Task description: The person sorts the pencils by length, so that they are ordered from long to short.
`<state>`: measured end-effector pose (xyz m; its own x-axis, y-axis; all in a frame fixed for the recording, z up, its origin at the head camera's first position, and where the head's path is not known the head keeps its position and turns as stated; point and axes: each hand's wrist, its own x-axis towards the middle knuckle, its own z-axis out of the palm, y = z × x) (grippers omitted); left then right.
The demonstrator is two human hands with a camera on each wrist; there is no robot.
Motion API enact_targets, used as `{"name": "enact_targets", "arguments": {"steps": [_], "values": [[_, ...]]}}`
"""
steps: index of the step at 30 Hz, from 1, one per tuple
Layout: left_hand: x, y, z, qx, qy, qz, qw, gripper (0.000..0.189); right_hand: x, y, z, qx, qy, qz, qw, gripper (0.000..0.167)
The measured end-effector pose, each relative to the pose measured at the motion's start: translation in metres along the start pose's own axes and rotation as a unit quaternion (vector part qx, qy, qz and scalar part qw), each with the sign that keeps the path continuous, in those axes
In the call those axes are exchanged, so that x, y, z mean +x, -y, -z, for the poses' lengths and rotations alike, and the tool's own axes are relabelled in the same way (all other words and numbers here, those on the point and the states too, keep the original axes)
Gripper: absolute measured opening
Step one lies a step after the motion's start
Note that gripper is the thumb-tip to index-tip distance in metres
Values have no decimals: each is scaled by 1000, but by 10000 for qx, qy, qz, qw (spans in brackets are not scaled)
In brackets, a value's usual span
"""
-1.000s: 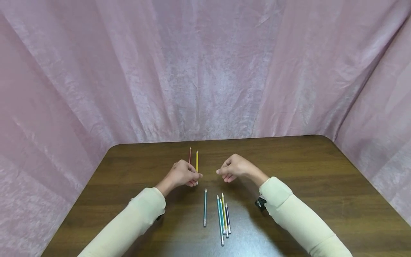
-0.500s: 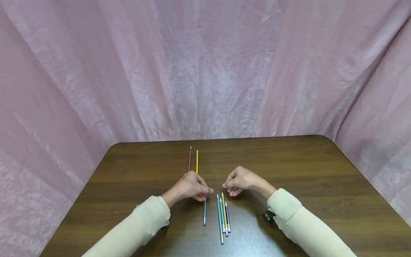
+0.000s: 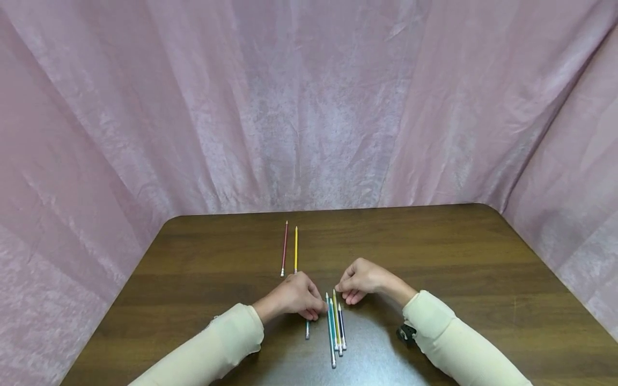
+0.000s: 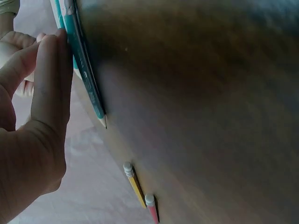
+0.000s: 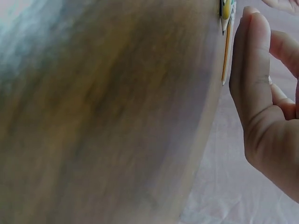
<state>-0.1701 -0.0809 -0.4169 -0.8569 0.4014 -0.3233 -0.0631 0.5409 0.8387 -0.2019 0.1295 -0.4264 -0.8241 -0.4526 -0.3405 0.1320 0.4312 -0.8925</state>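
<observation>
Several pencils lie in a group at the near middle of the table: a teal pencil point(image 3: 332, 351), another teal one beside it, a yellow pencil point(image 3: 337, 321) and a dark blue pencil point(image 3: 342, 327). My left hand point(image 3: 300, 296) hovers over a lone dark teal pencil point(image 4: 86, 70), covering its front part in the head view. Its fingertips are at the left side of the group; contact cannot be told. My right hand point(image 3: 364, 281) is at the group's right, fingertips close to the yellow pencil's point. In both wrist views the fingers look fairly straight, with no pencil visibly held.
Farther back on the brown table point(image 3: 434, 241) lie a red pencil point(image 3: 284, 249) and another yellow pencil point(image 3: 296, 249), roughly parallel. Pink curtains point(image 3: 314, 107) hang behind the table and at both sides.
My left hand has moved from the back yellow pencil toward me and rightward, to the pencil group. My right hand has come slightly nearer to me. The pencils lie as before.
</observation>
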Motion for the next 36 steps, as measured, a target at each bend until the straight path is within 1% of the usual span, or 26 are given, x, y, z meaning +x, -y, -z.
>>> {"name": "enact_targets", "arguments": {"steps": [2, 6, 13, 20, 25, 29, 33, 36], "values": [[-1, 0, -3, 26, 19, 11, 10000, 13, -1, -1, 0, 4, 6, -19, 10000, 11], [0, 1, -5, 50, 1, -63, 10000, 13, -1, -1, 0, -3, -23, -90, 10000, 10], [3, 0, -10, 180, -19, -125, 9998, 17, 3, -2, -1, -41, -64, -315, 9995, 10], [6, -2, -16, 299, -56, -29, 9995, 20, 4, -6, -4, -88, -46, -411, 9991, 10], [7, -3, -14, 392, -28, -18, 9992, 19, 5, -5, -9, -220, 8, -396, 9990, 9], [6, -4, -13, 535, -35, -47, 9986, 20, 6, -3, -13, -284, -45, -427, 9987, 9], [4, -7, -13, 725, -26, 13, 9974, 22, 7, -1, -15, -389, -181, -509, 9978, 9], [2, -9, -14, 959, -11, 24, 9954, 24, 7, 2, -16, -517, -289, -546, 9967, 10]]}}
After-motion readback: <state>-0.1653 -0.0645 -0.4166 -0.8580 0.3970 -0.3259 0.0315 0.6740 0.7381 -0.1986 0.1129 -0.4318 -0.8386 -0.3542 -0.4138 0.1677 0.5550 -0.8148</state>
